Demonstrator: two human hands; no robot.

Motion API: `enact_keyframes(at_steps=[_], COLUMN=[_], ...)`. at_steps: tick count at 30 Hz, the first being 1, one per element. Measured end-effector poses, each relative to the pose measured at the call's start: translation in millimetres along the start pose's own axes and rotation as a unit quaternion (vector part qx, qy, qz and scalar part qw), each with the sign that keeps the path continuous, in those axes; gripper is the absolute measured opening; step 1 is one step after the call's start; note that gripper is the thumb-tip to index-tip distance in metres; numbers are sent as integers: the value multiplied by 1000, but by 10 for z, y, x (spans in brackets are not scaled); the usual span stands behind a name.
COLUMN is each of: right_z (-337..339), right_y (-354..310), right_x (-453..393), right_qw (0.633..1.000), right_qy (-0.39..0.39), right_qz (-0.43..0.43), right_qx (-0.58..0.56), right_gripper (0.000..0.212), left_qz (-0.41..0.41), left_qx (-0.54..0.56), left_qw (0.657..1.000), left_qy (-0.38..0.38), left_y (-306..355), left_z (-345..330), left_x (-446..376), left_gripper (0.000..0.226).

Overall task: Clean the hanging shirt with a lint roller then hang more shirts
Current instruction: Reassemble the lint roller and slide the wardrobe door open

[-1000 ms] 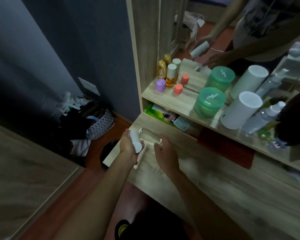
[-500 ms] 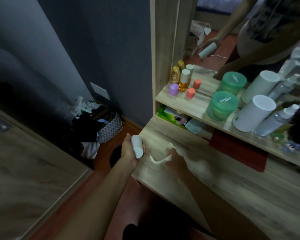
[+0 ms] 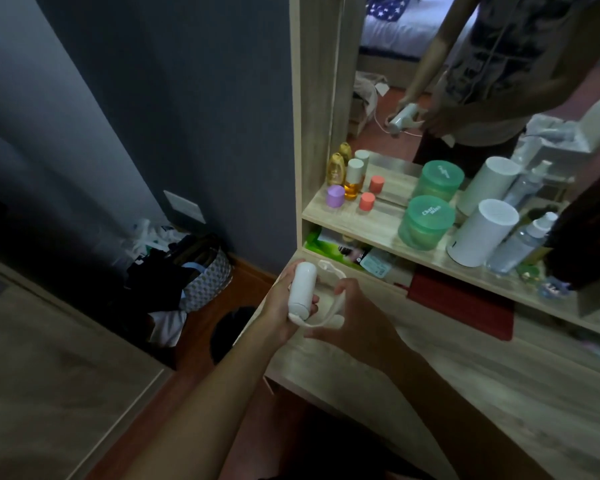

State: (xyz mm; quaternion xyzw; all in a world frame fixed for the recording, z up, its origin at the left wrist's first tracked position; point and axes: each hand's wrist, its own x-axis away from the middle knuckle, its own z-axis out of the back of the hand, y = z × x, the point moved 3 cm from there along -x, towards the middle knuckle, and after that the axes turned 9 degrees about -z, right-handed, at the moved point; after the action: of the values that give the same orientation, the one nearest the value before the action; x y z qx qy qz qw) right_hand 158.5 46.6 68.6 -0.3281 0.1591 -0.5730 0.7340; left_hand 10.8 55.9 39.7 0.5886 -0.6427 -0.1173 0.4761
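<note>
- A patterned grey-and-white fabric basket [image 3: 211, 279] is sitting on the reddish floor against the dark blue wall, overflowing with dark and white clothes.
- A translucent green round tub with a white-lettered lid [image 3: 425, 221] is standing on the light wooden shelf [image 3: 374, 233] in front of the mirror [image 3: 430, 77]; its contents are not readable through the plastic.
- A tall white cylindrical canister with a perforated top [image 3: 482, 232] is standing just beside the tub, with a clear spray bottle with a white nozzle [image 3: 523, 242] leaning next to it.
- At the shelf's left end, an amber bottle with a white cap [image 3: 354, 180] is holding orange liquid, a yellow bottle [image 3: 335, 168] is standing behind it, and a small lilac-capped jar [image 3: 335, 196] and a small coral-capped jar [image 3: 367, 201] are sitting close by.
- In the open slot beneath the shelf, a green packet [image 3: 321, 240] and a pale teal packet [image 3: 376, 263] are lying flat.
- The white cylindrical lint roller [image 3: 302, 285] is being held above the left front corner of the light wooden dresser top [image 3: 499, 386], upright and slightly tilted.
- The left hand [image 3: 284, 306] is wrapping its fingers around the roller's white barrel.
- The right hand [image 3: 354, 317] is sitting just beside it, curling its fingers around the roller's thin cream curved handle [image 3: 326, 322], which is looping from the barrel's base across to that hand.
- The two hands are being held close together, with the roller between them.
</note>
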Motion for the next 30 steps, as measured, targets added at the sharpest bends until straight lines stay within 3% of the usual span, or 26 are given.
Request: enact_keyframes(at_steps=[10,15,22,30], right_z=[164,244,174,48], right_y=[-98,-114,-203,-438], right_x=[-17,-44,-84,-176], right_qw=[999,999,999,999], right_qy=[34,50,34,-9], right_qz=[-7,-4,7,22], right_qx=[0,-11,17,-30], right_gripper=[85,79,81,80], left_qz=[18,10,1,-31], left_qx=[-17,19,53,53], left_qw=[998,998,994,997], left_qy=[-59,-66,-98,-40], left_y=[-26,-11,31,235], left_z=[-84,-129,-49,205], left_x=[-2,-91,-135,-44], left_gripper=[33,25,35,40])
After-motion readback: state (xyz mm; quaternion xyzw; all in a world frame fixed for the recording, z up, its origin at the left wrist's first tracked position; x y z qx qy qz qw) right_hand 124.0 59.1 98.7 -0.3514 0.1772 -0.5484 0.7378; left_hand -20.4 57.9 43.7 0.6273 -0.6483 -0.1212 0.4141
